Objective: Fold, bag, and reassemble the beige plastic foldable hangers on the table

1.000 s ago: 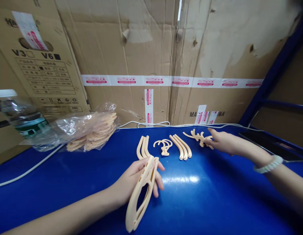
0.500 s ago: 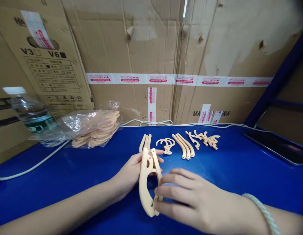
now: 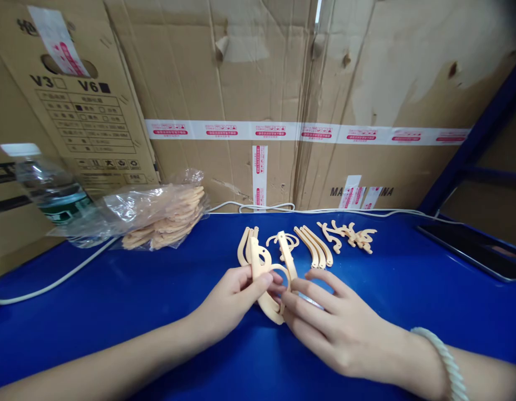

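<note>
A beige plastic folding clothes hanger (image 3: 271, 309) is held upright above the table, its two arms joined at the bottom and spread in a narrow V. My left hand (image 3: 230, 301) pinches the left arm, thumb in front and fingers behind. The right arm (image 3: 286, 253) is gripped by my right hand (image 3: 337, 323), whose fingertips partly hide the joint. Behind the hanger lie loose curved arms (image 3: 242, 245), partly covered by it, and a few hook pieces (image 3: 293, 240). Several more curved arms (image 3: 317, 248) rest side by side just to the right.
Small beige hook-like pieces (image 3: 353, 235) lie farther right, and a phone (image 3: 477, 250) is at the right edge. A plastic bag of beige parts (image 3: 170, 217) and a water bottle (image 3: 53, 192) stand left. A white cable (image 3: 366, 212) runs along the cardboard (image 3: 224, 167) behind.
The hanger has moved up and slightly right, away from me, and its arms have spread apart more. My left hand's thumb now presses the front of the left arm; my right hand grips the right arm higher.
</note>
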`<state>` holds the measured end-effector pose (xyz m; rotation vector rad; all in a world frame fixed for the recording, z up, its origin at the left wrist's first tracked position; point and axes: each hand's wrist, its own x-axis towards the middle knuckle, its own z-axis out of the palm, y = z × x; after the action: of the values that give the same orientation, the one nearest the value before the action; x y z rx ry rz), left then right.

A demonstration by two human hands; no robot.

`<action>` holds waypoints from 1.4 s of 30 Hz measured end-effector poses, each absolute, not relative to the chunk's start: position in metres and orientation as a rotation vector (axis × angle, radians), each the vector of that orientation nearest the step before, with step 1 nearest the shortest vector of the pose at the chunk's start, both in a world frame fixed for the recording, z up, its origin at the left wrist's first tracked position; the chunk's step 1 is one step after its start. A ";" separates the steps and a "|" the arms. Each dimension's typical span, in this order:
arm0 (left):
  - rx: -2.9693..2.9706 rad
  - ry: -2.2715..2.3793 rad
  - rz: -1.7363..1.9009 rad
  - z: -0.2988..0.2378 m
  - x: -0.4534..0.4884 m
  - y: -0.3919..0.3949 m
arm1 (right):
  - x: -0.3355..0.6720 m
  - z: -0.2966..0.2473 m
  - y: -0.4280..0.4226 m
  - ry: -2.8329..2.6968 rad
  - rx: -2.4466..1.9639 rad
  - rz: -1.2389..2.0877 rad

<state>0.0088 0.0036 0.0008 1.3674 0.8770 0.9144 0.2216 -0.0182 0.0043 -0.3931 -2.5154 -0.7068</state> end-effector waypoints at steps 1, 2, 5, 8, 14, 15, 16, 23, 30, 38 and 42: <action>1.367 0.890 0.933 0.000 0.009 0.003 | 0.221 0.004 -0.018 -2.499 -0.406 -0.748; 1.361 0.894 0.950 0.000 0.009 0.002 | 0.221 0.003 -0.018 -2.485 -0.429 -0.783; 1.269 0.859 0.968 -0.001 0.010 0.001 | 0.219 0.003 -0.017 -2.459 -0.572 -0.848; 1.168 0.824 0.971 0.001 0.012 0.000 | 0.218 0.003 -0.014 -2.445 -0.753 -0.854; 1.119 0.846 1.001 0.005 0.015 -0.001 | 0.220 0.008 -0.011 -2.454 -0.912 -0.834; 1.113 0.844 0.996 0.005 0.014 -0.001 | 0.220 0.009 -0.012 -2.464 -0.898 -0.809; 1.104 0.844 0.986 0.004 0.014 -0.001 | 0.220 0.011 -0.013 -2.476 -0.877 -0.772; 1.005 0.848 0.961 0.002 0.011 0.005 | 0.223 0.018 -0.017 -2.506 -0.720 -0.667; 0.955 0.836 1.017 0.002 0.009 0.007 | 0.256 0.033 0.009 -2.368 -0.725 -0.512; 0.981 0.855 1.002 0.004 0.011 0.006 | 0.304 0.044 0.055 -2.549 -0.948 -0.547; 0.980 0.845 0.996 0.004 0.012 0.006 | 0.308 0.037 0.058 -2.702 -1.051 -0.283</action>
<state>0.0117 0.0055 0.0045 0.9796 0.8445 0.9958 0.3079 0.0581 0.0372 -1.0510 -2.7021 -0.2828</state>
